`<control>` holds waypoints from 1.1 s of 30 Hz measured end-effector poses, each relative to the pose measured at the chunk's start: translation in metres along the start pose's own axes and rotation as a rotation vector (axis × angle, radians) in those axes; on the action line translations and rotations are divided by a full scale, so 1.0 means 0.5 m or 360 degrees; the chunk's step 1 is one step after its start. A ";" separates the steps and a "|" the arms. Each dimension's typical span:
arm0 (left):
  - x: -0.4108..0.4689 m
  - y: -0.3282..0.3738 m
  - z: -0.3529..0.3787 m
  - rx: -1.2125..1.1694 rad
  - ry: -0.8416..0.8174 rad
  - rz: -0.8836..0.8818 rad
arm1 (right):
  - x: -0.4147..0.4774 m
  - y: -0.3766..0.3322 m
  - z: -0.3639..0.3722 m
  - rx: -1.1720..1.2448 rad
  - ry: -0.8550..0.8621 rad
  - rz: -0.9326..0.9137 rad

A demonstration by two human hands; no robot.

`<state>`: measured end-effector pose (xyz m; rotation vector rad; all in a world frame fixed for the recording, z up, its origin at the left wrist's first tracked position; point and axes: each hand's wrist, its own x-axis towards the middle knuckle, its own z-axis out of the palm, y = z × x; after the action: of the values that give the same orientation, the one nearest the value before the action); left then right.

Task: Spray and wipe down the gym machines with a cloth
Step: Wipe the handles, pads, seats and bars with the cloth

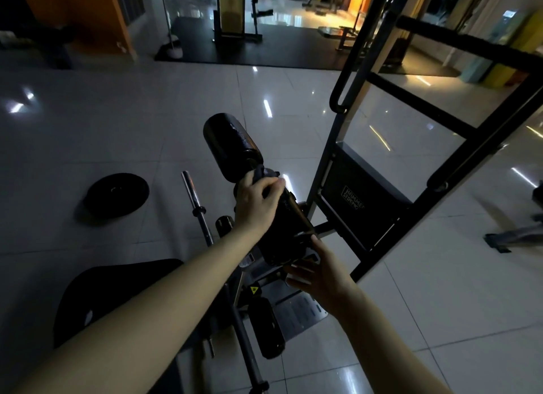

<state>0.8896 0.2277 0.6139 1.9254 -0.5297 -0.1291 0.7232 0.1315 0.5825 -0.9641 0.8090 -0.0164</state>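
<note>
A gym machine stands in front of me, its dark arm [283,232] rising to a black roller pad [227,142]. My left hand [258,199] grips a dark cloth [260,172] and presses it on the arm just below the roller pad. My right hand [323,271] is lower down, thumb up along the arm and fingers curled under its lower end. A second, smaller roller pad [266,326] sits near the floor below. No spray bottle is in view.
The machine's black seat pad [117,291] lies at lower left. A weight plate [116,194] and a barbell [195,202] lie on the tiled floor to the left. A tall black frame with a labelled panel [361,199] stands right of the arm. More machines stand far back.
</note>
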 end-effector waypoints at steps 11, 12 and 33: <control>-0.146 -0.036 0.006 0.0307 0.0047 0.0712 | -0.011 -0.007 -0.004 -0.0141 -0.0104 -0.0048; -0.128 -0.045 0.000 0.0324 0.0095 0.0694 | -0.013 -0.010 0.000 -0.0200 -0.0115 -0.0081; -0.201 -0.050 0.037 0.0049 0.0014 0.0518 | -0.011 -0.022 0.066 0.0254 -0.0134 0.0124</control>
<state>0.8013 0.2622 0.5686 1.8419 -0.8343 0.0975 0.7436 0.1507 0.6041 -0.7772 0.7551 0.0263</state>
